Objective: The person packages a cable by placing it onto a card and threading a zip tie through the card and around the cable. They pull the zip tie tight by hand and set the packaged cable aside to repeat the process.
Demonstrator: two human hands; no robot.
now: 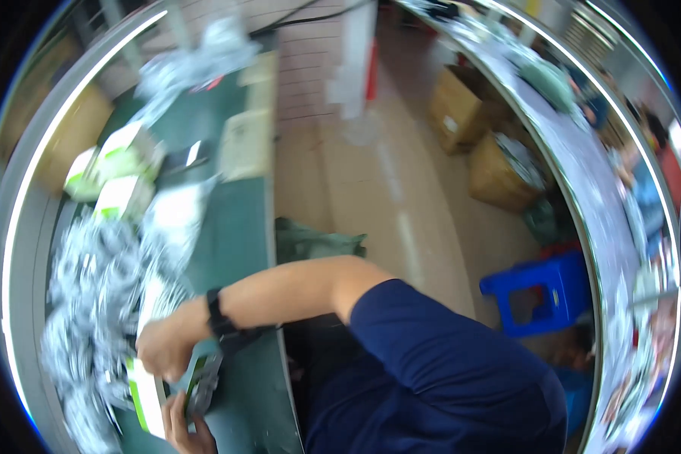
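The right hand [166, 349] is bending over the upper end of a white-and-green box [153, 408], its fingers curling downward; whether they are pinching anything, I cannot tell, since the knuckles are hiding the tips. The left hand [191, 430] is resting lower down, beside the same box, its fingers slightly parted and reaching toward a grey-green packet [206, 372]; its grip is not showing clearly either. The box is lying on the green bench [234, 234], below the right hand and just left of the packet. A black band [218, 314] is circling the right wrist, and a navy sleeve [439, 340] is covering the upper arm. Just beyond the right hand, a pile of pale flat pieces [163, 299] is lying, with bagged grey coils [94, 265] spreading to its left. Farther up, more white-and-green boxes [125, 195] are standing together near clear plastic bags [204, 64]. Across the aisle, a blue stool [567, 284] and a cardboard carton [458, 110] are sitting beside another bench [583, 163].
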